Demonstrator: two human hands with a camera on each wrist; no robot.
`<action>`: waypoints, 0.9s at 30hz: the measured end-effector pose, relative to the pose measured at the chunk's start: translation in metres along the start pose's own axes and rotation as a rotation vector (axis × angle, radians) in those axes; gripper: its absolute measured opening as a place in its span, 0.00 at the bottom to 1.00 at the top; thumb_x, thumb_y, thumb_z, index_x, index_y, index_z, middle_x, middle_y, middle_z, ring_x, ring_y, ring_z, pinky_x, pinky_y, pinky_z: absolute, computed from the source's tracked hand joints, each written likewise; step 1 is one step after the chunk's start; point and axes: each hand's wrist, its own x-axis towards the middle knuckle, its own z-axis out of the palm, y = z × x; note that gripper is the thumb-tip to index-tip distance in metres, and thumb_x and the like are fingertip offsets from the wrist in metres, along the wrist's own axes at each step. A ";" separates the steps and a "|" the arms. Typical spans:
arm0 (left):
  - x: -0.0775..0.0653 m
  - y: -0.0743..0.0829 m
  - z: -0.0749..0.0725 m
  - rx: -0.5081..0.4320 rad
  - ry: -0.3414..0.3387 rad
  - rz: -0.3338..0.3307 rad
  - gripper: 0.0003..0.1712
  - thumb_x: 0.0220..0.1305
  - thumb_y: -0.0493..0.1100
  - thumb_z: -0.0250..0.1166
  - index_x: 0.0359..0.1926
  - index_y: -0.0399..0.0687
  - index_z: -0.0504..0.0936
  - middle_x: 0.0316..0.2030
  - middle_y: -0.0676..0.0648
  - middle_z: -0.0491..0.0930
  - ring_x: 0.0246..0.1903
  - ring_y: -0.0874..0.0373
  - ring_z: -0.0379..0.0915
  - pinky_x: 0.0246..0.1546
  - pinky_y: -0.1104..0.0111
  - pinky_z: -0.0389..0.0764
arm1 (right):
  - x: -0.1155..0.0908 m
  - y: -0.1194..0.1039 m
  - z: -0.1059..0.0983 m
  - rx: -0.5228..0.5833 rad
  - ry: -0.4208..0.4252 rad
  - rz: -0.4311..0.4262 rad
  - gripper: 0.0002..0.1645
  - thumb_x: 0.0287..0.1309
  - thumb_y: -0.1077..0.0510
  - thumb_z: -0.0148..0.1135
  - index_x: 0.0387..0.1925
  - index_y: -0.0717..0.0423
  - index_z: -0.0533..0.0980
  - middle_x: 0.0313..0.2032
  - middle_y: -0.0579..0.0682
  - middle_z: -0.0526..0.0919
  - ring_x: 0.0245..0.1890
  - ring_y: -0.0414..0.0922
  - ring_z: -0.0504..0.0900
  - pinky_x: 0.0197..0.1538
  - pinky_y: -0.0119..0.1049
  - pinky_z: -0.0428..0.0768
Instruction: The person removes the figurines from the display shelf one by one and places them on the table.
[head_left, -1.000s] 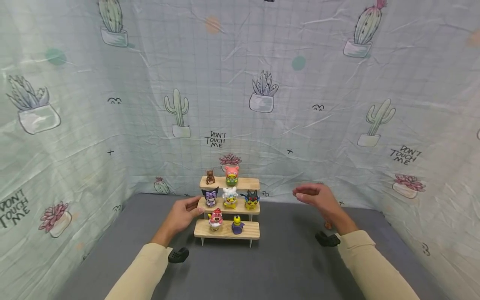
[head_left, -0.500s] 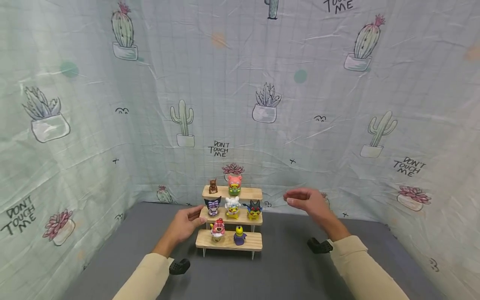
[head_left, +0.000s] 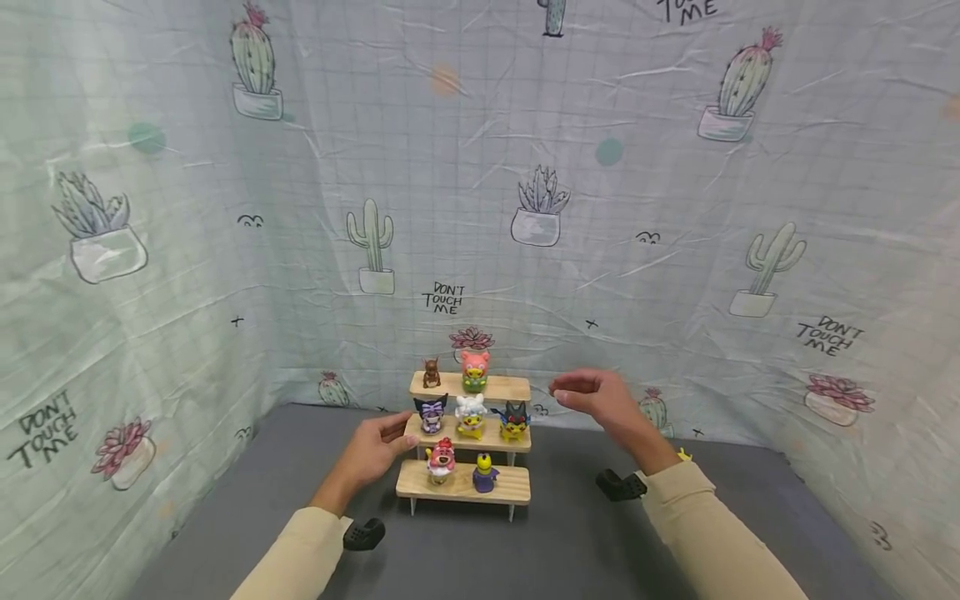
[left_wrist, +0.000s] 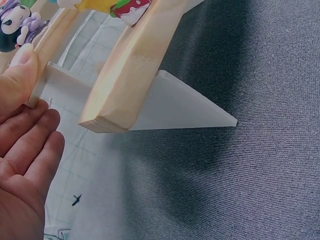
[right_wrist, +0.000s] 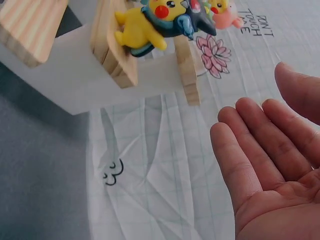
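A three-tier wooden display stand (head_left: 513, 486) with white supports stands on the grey table. My left hand (head_left: 367, 454) pinches the left end of its middle tier, thumb on top and fingers below, as the left wrist view shows. Close to that thumb is a purple-and-black figurine (head_left: 431, 415). My right hand (head_left: 611, 407) is held in the air right of the stand, fingers extended and nothing in it. In the right wrist view the stand's tier ends and a yellow figurine in a dark hood (right_wrist: 145, 30) lie ahead of the fingers.
Several other figurines share the tiers, including a pink-hooded one (head_left: 474, 371), a brown one (head_left: 431, 374), a red-pink bear (head_left: 441, 460) and a purple-caped one (head_left: 484, 473). A small yellow item (head_left: 684, 455) peeks out behind the right sleeve. Cactus-print cloth (head_left: 480, 250) encloses the table's back and sides.
My right hand has moved left, nearer to the stand's right side. The left hand keeps its hold on the middle tier. The head view has tilted up a little.
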 end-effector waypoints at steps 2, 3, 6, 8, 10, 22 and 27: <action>-0.001 -0.001 0.001 0.005 -0.001 -0.004 0.33 0.74 0.42 0.65 0.75 0.36 0.69 0.73 0.32 0.70 0.72 0.35 0.70 0.66 0.48 0.82 | 0.002 -0.001 0.003 -0.003 -0.008 -0.009 0.23 0.70 0.57 0.67 0.61 0.64 0.80 0.58 0.62 0.86 0.57 0.55 0.87 0.63 0.54 0.86; -0.002 -0.001 0.001 0.006 -0.003 -0.003 0.33 0.74 0.42 0.65 0.75 0.36 0.69 0.72 0.32 0.71 0.71 0.35 0.70 0.65 0.48 0.83 | 0.003 -0.002 0.004 -0.005 -0.008 -0.004 0.22 0.70 0.57 0.67 0.60 0.64 0.81 0.58 0.62 0.87 0.57 0.55 0.87 0.62 0.54 0.87; -0.002 -0.001 0.002 0.003 0.000 -0.007 0.33 0.74 0.42 0.66 0.75 0.37 0.70 0.72 0.32 0.71 0.72 0.35 0.70 0.66 0.48 0.82 | 0.005 -0.005 0.009 -0.003 -0.009 0.011 0.23 0.70 0.56 0.67 0.61 0.64 0.81 0.58 0.62 0.86 0.57 0.54 0.87 0.63 0.54 0.86; -0.001 -0.001 0.002 -0.004 0.003 0.002 0.33 0.74 0.42 0.65 0.75 0.37 0.70 0.72 0.32 0.71 0.72 0.35 0.70 0.66 0.48 0.82 | 0.007 -0.009 0.011 0.001 -0.006 0.029 0.24 0.69 0.55 0.68 0.61 0.61 0.81 0.59 0.60 0.86 0.58 0.54 0.86 0.63 0.53 0.86; 0.000 0.000 0.002 -0.004 0.012 0.009 0.32 0.74 0.42 0.66 0.74 0.37 0.70 0.72 0.32 0.71 0.71 0.35 0.70 0.66 0.48 0.82 | 0.011 -0.013 0.014 0.003 -0.007 0.030 0.24 0.69 0.53 0.68 0.61 0.61 0.81 0.59 0.59 0.86 0.59 0.55 0.85 0.64 0.54 0.85; 0.006 0.003 0.000 -0.025 0.002 0.018 0.33 0.74 0.41 0.66 0.75 0.36 0.69 0.72 0.33 0.71 0.72 0.37 0.70 0.68 0.48 0.80 | 0.030 -0.041 0.028 -0.027 0.013 0.024 0.21 0.68 0.54 0.69 0.58 0.60 0.83 0.57 0.60 0.87 0.61 0.57 0.83 0.68 0.60 0.80; 0.003 0.000 -0.003 -0.022 -0.016 -0.005 0.34 0.74 0.42 0.65 0.76 0.38 0.68 0.74 0.34 0.70 0.73 0.37 0.69 0.68 0.48 0.80 | 0.035 -0.050 0.034 -0.045 -0.006 0.043 0.20 0.69 0.54 0.68 0.59 0.58 0.83 0.59 0.59 0.86 0.63 0.57 0.82 0.69 0.61 0.79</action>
